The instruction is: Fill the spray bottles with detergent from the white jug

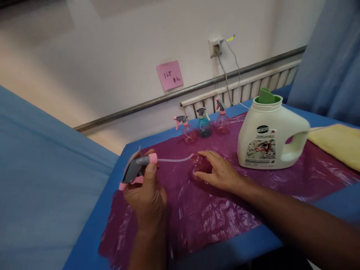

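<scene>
My left hand point(147, 191) is closed around a grey and pink spray trigger head point(137, 167), which lies on its side in the grip. From its pink collar a thin, clear dip tube point(174, 160) runs right, its tip at the mouth of a small transparent pink bottle point(201, 165). Whether the tip is inside the mouth I cannot tell. My right hand point(218, 170) grips that bottle, thumb and fingers around its body on the purple plastic sheet point(197, 221). The hand partly hides the bottle.
Behind stand a pink spray bottle point(189, 133), a teal spray bottle point(204, 125) and another pink spray bottle point(222, 122). To the right are a large cream detergent jug point(264, 131) with a green spout and a yellow cloth point(337, 144). Blue curtains point(42, 180) hang at both sides.
</scene>
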Tool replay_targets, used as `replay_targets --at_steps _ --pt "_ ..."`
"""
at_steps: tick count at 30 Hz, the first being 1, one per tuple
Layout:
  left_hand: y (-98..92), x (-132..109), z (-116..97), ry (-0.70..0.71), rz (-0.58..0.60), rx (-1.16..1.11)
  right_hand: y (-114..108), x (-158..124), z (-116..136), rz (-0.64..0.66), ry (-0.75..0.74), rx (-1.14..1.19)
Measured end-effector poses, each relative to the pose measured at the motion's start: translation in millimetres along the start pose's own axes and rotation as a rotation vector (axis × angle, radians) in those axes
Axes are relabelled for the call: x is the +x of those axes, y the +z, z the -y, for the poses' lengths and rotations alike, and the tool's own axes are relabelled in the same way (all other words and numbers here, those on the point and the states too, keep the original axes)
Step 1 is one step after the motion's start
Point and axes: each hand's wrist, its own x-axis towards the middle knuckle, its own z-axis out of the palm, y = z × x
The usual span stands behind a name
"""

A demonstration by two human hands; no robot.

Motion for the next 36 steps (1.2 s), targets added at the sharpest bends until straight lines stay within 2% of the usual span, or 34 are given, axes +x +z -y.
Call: replay_targets --at_steps 5,7,9,12,13,15,17,20,23,26,29,33,36 --pt "-17.0 12 -18 0.108 -0.010 0.021 -3 2 -3 -0.069 -0.012 0.012" --pt "-33.4 15 -20 0.106 0.011 0.137 -4 3 -6 -0.082 -0.003 0.004" --pt "-56.2 17 -17 0.102 0.081 0.333 -5 2 -8 -0.096 0.007 -0.011" --pt "-98.3 23 -4 0.209 0.332 0.631 -4 0 -11 -0.103 0.010 -0.024" --pt "-112.8 26 1 0.255 0.472 0.706 -4 -1 -12 -0.098 0.008 -0.025" --pt "-139.8 32 14 0.378 0.670 0.786 -2 -2 -13 -0.089 0.003 -0.027" --pt "-162.1 38 25 0.390 0.812 0.863 -1 -4 -14 -0.083 -0.005 -0.031" --pt "-185.4 44 37 0.337 0.980 0.948 2 -5 -16 -0.073 -0.011 -0.039" --pt "-200.7 48 44 0.308 1.115 0.978 3 -6 -18 -0.066 -0.004 -0.041" --pt "-213.5 52 46 0.322 1.200 1.006 2 -6 -19 -0.062 0.009 -0.044" --pt "-225.6 57 43 0.374 1.247 1.067 0 -5 -19 -0.047 0.027 -0.043" --pt "-235.2 64 28 0.402 1.319 1.144 -2 -6 -19 -0.052 0.035 -0.038" --pt "-231.0 62 15 0.360 1.268 1.201 -2 -5 -19 -0.071 0.035 -0.030"
